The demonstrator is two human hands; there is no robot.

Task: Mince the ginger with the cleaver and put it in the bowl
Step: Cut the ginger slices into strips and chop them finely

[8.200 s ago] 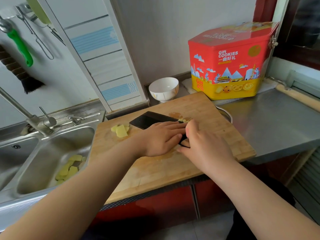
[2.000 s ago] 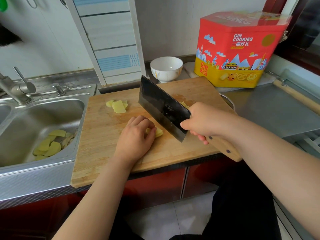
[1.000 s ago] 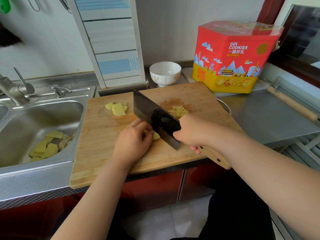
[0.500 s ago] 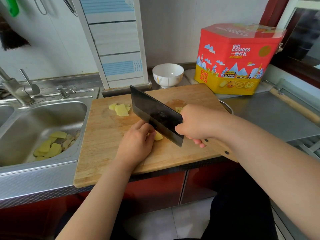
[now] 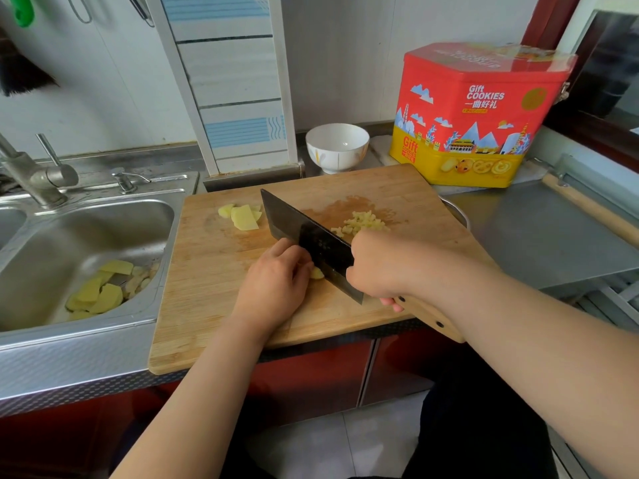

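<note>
— Two hands busy: your right hand (image 5: 375, 267) is wrapped around the cleaver (image 5: 311, 242), your left hand (image 5: 276, 281) pins a ginger piece (image 5: 316, 273) against the blade.

— Risk?

— Your curled fingers (image 5: 299, 257) touch the blade; lift it too high and it could nick them. Minced ginger (image 5: 361, 221) sits behind, slices (image 5: 243, 216) wait on the board (image 5: 214, 288), the bowl (image 5: 337, 146) is empty.

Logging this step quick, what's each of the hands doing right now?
Left hand: fingers curled, pinning a ginger piece to the cutting board.
Right hand: closed around the cleaver handle, blade beside the left fingers.
</note>
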